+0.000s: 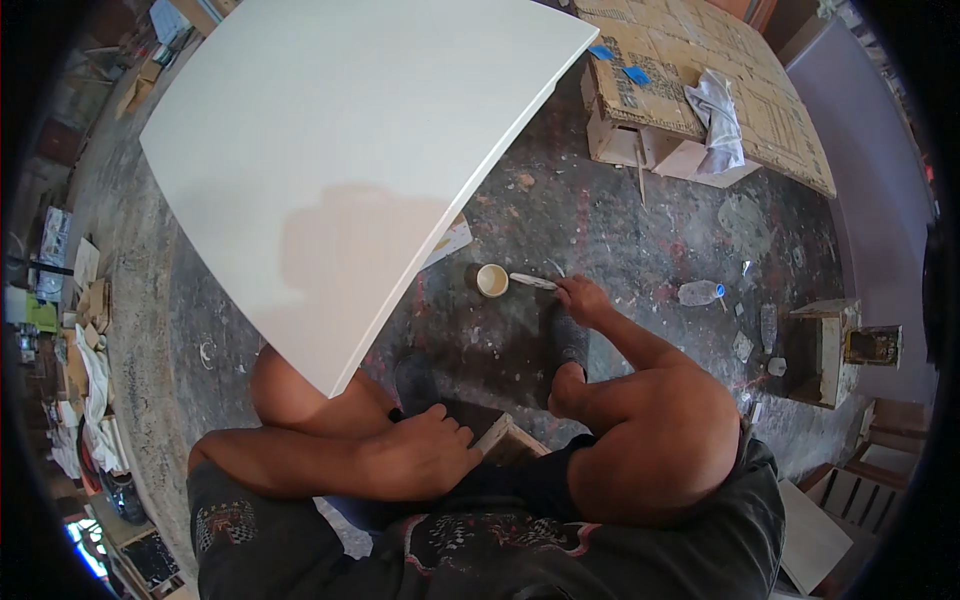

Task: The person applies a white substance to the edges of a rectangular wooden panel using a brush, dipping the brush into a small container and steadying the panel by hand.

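Dark printed shirt [640, 545]: nearest the camera.
Left hand [425, 458]: fingers curled before the shirt; cannot tell whether it grips anything.
Right hand [585, 300]: pinches a slim, flat, whitish tool [533, 281] over the stained dark floor [630, 255].
Cup step: apparently loading or wiping at the small round cream cup [492, 281]; calls for a steady tip at the rim.
Tool look: pale-coated, tip just beside the cup.
Large smooth white panel [300, 100]: shadowed, near corner by the left knee [285, 390].
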Demonstrator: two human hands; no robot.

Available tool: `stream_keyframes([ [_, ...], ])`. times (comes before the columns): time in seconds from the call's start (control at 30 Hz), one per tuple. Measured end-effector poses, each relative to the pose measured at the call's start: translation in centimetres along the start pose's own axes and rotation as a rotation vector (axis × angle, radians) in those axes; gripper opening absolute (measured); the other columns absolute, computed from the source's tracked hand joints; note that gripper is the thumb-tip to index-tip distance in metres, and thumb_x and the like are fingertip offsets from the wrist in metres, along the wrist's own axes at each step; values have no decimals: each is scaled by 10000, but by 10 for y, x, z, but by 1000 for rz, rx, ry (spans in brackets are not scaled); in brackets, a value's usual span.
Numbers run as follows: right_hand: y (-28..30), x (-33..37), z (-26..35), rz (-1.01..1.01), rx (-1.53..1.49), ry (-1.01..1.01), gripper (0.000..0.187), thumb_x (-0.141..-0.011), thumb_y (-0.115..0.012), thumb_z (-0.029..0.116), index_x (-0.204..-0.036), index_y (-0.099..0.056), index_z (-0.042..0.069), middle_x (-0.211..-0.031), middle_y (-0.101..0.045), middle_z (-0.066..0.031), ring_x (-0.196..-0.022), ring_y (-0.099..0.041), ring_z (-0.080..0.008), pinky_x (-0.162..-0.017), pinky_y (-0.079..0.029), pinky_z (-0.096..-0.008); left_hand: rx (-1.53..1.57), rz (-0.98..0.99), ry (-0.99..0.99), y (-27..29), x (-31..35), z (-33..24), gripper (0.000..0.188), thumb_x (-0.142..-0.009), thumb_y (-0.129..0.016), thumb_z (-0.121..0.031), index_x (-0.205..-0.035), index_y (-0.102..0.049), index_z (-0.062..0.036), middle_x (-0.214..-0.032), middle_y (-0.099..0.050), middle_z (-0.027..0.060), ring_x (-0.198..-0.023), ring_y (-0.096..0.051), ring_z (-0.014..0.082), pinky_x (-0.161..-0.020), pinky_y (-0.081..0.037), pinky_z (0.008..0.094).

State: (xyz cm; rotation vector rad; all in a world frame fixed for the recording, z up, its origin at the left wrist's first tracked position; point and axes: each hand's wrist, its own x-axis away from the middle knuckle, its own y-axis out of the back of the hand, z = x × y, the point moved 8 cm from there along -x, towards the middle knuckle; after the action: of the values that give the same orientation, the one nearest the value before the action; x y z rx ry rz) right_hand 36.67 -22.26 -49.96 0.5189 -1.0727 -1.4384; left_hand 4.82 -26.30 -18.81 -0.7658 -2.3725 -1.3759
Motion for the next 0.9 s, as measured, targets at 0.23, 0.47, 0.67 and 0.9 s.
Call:
stream_keyframes([
  [0.23, 81, 21, 27, 1, -429, -94, 340, -1021, -652, 206, -1333, -634, 71, -1160, -721, -219, -1178, -701, -403, -988, -558, -453, 29, -54, 110, -9, 2, 8, 216, -964, -531, -139, -1060, -712, -70, -1010, -702, 140, -1000, -700, 313, -951, -472, 456],
  [0.47, 272, 82, 114, -49, -532, 178, 257, -1071, -583, 228, -1242, -593, 37, -898, -614, -14, -830, -583, -149, -769, -490, -318, -41, -236, 105, -13, -6, 23, 112, -835, -661, -135, -905, -740, -98, -833, -727, 139, -861, -746, 315, -802, -551, 443],
  [0.67, 324, 101, 196, 225, -762, 267, 194, -1079, -532, 217, -1139, -608, 50, -867, -547, 19, -805, -513, -93, -746, -445, -282, 47, 78, 285, -32, -23, 48, 214, -878, -715, -190, -1064, -724, -86, -1044, -753, 135, -1053, -736, 337, -900, -538, 476],
  [0.9, 265, 113, 286, 309, -1108, 655, 204, -1073, -522, 178, -1162, -626, 26, -1012, -557, -38, -869, -563, -114, -795, -470, -300, 92, -46, 398, -15, -20, 65, 272, -750, -706, -82, -1002, -807, -64, -1026, -791, 177, -1036, -768, 372, -875, -614, 472],
])
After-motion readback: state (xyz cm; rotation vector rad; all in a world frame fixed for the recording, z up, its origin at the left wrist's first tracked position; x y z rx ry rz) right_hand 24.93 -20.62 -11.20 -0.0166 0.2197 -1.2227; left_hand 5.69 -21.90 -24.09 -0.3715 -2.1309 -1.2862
